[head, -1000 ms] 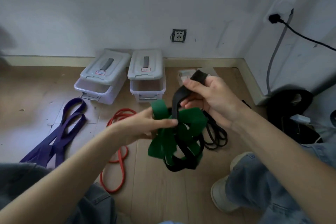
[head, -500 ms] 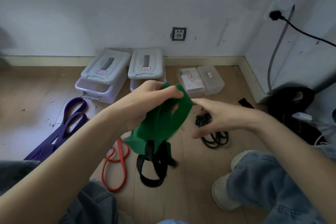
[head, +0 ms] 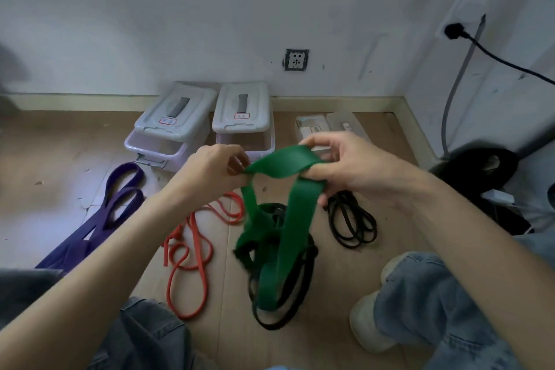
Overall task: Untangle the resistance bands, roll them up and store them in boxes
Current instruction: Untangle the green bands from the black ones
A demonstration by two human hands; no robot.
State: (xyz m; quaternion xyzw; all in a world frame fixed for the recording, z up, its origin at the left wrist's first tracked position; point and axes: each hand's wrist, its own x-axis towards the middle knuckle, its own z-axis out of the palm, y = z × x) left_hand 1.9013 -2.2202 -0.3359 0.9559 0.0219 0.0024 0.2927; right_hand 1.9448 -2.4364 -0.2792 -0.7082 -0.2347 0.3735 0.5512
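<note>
A wide green resistance band (head: 288, 219) hangs between my two hands above the floor. My left hand (head: 216, 171) pinches its upper left end. My right hand (head: 345, 165) grips the upper right part of the same loop. A black band (head: 288, 309) is tangled in the green band's lower part and droops to the floor. On the floor lie a red band (head: 192, 252), a purple band (head: 114, 204) at the left and a thin black band (head: 351, 222) at the right. Two white lidded boxes (head: 171, 129) (head: 243, 117) stand by the wall.
Two small clear boxes (head: 327, 126) sit against the baseboard at the right. A dark bundle and a cable (head: 477, 165) fill the right corner. My knees and a white shoe (head: 369, 321) occupy the bottom of the view. A wall socket (head: 296, 59) sits above the boxes.
My right hand let go of the black band and took the green band's right side. Both hands have spread the green loop apart, and the black band has dropped lower.
</note>
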